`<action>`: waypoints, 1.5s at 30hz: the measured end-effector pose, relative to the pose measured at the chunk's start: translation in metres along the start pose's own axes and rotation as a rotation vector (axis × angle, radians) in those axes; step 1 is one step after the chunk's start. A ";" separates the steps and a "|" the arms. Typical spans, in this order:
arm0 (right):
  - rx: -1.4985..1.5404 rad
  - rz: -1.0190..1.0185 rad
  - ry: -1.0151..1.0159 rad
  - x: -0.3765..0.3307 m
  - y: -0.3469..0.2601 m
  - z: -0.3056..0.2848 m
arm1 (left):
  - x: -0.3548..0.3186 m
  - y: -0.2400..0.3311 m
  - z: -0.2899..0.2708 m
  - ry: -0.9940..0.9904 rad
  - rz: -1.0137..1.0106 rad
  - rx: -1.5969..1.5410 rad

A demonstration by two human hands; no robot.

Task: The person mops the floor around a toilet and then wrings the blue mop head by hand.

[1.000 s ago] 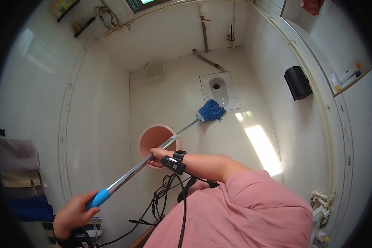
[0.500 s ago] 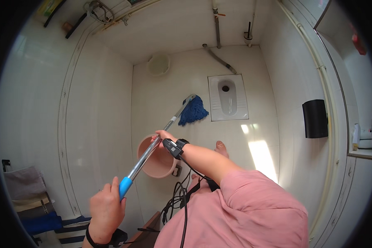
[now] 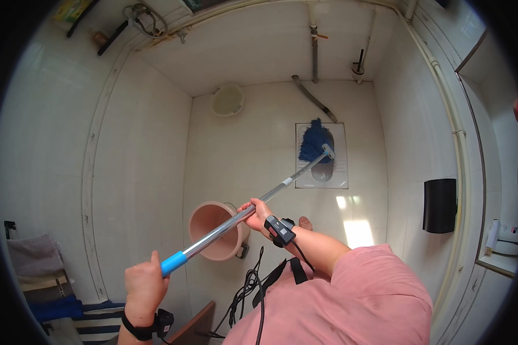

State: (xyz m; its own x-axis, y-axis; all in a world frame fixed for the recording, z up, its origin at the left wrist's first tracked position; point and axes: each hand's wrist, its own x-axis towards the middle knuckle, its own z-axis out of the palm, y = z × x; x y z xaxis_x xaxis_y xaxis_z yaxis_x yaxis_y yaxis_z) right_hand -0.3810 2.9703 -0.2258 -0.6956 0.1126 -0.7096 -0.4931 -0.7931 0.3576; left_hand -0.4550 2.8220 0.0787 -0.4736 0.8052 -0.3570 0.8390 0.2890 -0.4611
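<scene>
Head view: left hand (image 3: 145, 282) closed tight around the blue grip end of a mop handle (image 3: 236, 221), right hand (image 3: 258, 214) wrapped around the metal shaft farther up, ahead of the left. Blue mop head (image 3: 313, 141) well beyond the right hand, resting on the white squat toilet (image 3: 323, 171) set in the tiled floor. Pink bucket (image 3: 213, 230) just beside and below the right hand, under the shaft; pale basin (image 3: 228, 100) far ahead by the wall, black bin (image 3: 440, 204) well off to the right.
</scene>
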 end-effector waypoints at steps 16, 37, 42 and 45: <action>-0.167 0.273 -0.303 -0.038 0.036 0.106 | -0.084 0.007 -0.029 0.084 -0.491 -0.091; -0.309 -0.076 -0.158 0.014 -0.124 0.040 | 0.068 0.099 -0.099 0.020 0.323 -0.148; -0.261 0.000 0.031 -0.046 -0.069 0.012 | 0.028 0.054 -0.104 -0.094 0.257 -0.311; -0.216 0.059 0.087 -0.063 -0.037 -0.001 | -0.007 0.033 -0.097 -0.063 0.206 -0.313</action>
State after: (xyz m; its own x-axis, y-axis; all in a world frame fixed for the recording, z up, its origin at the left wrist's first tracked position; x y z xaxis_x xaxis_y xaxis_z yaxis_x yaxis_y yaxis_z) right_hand -0.3184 2.9915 -0.1951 -0.6679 0.0175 -0.7441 -0.3230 -0.9075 0.2685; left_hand -0.3985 2.8762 0.1444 -0.2942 0.8322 -0.4701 0.9549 0.2766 -0.1080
